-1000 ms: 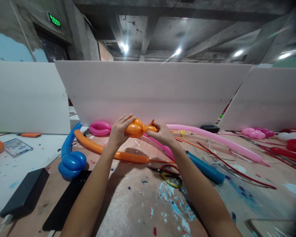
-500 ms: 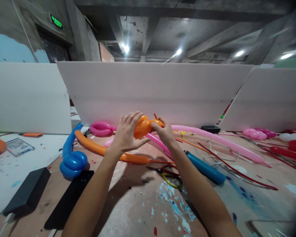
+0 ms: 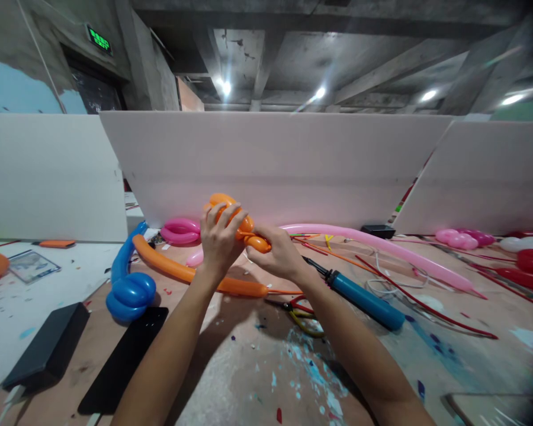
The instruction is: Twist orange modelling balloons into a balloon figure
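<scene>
Both my hands hold a twisted orange balloon (image 3: 231,208) above the table, in front of the white foam board. My left hand (image 3: 220,239) wraps around the cluster of orange bubbles. My right hand (image 3: 279,253) pinches the small orange segment at the right end. The balloon's long orange tail (image 3: 182,272) runs down to the left and lies on the table.
A blue twisted balloon (image 3: 128,284) lies left, a pink one (image 3: 180,231) behind it. A long pink balloon (image 3: 382,245), a blue hand pump (image 3: 364,293) and scissors (image 3: 299,310) lie right of my arms. Two black flat devices (image 3: 48,349) sit near left. White foam boards (image 3: 275,165) wall the back.
Both hands shifted slightly left and the orange bubble cluster was turned upward. My left hand closed around it, and my right hand dropped lower onto the small end segment.
</scene>
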Tool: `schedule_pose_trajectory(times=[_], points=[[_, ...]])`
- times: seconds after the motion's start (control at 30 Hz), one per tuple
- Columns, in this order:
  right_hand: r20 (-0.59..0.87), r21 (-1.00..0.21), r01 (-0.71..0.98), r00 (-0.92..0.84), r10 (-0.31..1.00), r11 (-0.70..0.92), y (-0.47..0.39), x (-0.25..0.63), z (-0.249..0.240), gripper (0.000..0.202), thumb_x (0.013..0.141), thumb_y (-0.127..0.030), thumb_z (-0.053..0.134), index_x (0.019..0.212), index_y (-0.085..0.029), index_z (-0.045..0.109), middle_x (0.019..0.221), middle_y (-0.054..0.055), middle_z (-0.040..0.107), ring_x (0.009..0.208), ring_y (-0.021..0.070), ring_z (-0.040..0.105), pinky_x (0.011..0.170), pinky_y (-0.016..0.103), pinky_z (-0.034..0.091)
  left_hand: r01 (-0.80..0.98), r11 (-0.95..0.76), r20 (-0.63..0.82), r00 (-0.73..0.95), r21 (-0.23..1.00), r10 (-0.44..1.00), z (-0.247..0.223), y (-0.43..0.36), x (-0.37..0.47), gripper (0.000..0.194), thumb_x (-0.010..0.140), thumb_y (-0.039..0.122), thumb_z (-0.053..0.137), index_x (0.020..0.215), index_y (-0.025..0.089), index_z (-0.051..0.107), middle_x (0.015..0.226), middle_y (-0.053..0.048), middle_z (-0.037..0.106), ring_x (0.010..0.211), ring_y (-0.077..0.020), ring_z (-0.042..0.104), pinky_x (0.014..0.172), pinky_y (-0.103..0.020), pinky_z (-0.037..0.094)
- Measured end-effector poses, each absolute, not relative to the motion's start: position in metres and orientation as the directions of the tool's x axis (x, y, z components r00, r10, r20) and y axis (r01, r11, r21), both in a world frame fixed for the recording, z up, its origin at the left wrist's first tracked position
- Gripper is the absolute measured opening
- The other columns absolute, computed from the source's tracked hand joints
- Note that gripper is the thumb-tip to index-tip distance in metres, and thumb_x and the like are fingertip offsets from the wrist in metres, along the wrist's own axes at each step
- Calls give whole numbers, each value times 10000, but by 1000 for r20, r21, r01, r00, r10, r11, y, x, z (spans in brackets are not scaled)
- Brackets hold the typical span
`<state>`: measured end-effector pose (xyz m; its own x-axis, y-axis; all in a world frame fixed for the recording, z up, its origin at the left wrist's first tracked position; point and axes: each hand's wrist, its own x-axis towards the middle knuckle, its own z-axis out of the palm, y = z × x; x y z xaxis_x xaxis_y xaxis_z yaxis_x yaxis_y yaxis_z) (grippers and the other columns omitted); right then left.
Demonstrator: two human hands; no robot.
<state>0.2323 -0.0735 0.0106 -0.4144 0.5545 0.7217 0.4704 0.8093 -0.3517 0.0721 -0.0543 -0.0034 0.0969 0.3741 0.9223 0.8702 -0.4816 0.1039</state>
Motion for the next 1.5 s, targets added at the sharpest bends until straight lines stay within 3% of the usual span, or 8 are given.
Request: schedule_pose_trajectory(times=[0.27,0.37,0.47,0.6,0.7,0.93,1.23,1.5], points=[[677,-419,437,-435,594,796,-71,231,10,43,673,-184,562,690,-177,524,611,-52,436,560,86,381,540,214,304,860,-477,843,116,180,526,-13,-44,65,70,736,229,616,804,226,629,946,-99,686,1027,-279,585,956,-415,431],[691,-449,441,-380,615,777,-68,231,8,88,663,-189,577,749,-179,562,630,-44,499,573,97,434,555,214,341,792,-587,863,169,168,475,-14,-39,61,326,718,249,655,1040,228,613,1156,-112,641,1178,-280,535,1044,-426,384],[736,-495,434,-251,629,753,-59,235,4,226,656,-198,607,879,-189,571,713,-21,588,619,123,512,589,224,398,693,-698,896,178,180,408,-13,-32,47,827,648,376,766,1369,229,388,1494,-156,355,1418,-319,269,1143,-497,242],[774,-504,444,-148,615,741,-44,238,-5,243,691,-217,604,926,-194,543,779,8,625,659,151,571,621,250,436,419,-737,797,51,530,602,-10,-25,28,1207,576,540,801,1496,277,64,1597,-168,34,1467,-347,102,1109,-526,304],[775,-426,477,-246,582,769,-34,235,-15,273,700,-183,578,971,-199,550,797,15,639,676,166,587,647,268,446,28,-638,637,38,770,770,-6,-30,30,1035,704,557,707,1483,346,60,1581,-150,156,1385,-318,350,968,-448,485],[772,-175,545,-441,458,820,-35,227,-27,304,726,-66,521,994,-203,561,932,62,649,836,202,589,728,281,430,-445,-386,414,-36,808,910,11,-50,61,654,683,350,781,1238,195,471,1075,-79,641,920,-189,656,815,-318,548],[759,43,558,-558,337,829,-43,220,-22,166,722,-74,528,827,-201,509,923,76,607,840,213,530,715,295,407,-663,-441,430,-194,605,882,4,-40,70,594,663,271,770,1198,208,520,886,0,669,765,-135,643,730,-255,501],[767,-70,570,-494,409,819,-43,225,-17,162,749,-90,538,860,-203,507,901,62,588,814,200,525,687,285,414,-662,-282,353,-28,694,935,7,-47,71,509,696,287,771,1154,187,575,970,-41,697,865,-172,670,839,-324,524]])
